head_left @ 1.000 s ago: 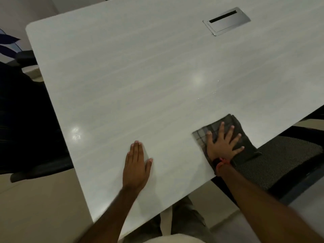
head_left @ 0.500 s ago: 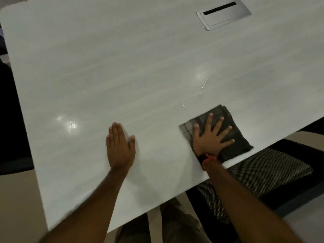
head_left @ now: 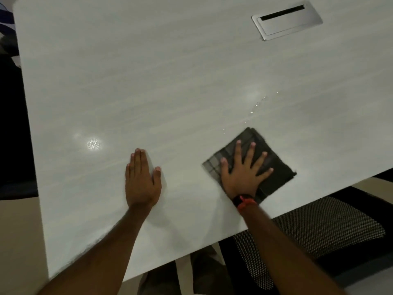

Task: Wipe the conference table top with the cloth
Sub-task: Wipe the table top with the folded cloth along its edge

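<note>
Nearest the wearer, the left hand lies flat on the table top, fingers together, holding nothing; judged a brace. At three o'clock from it, well apart, the right hand presses palm-down with fingers splayed on the cloth, pinning rather than pinching it. The cloth is dark, checked, folded roughly square, set cornerwise near the near edge, directly under the hand. A line of droplets runs toward one o'clock from the cloth; the right hand is nearer. Unwiped surface lies toward twelve, glossy, pale. A metal cable hatch sits far, at one o'clock. A mesh chair stands below the edge.
</note>
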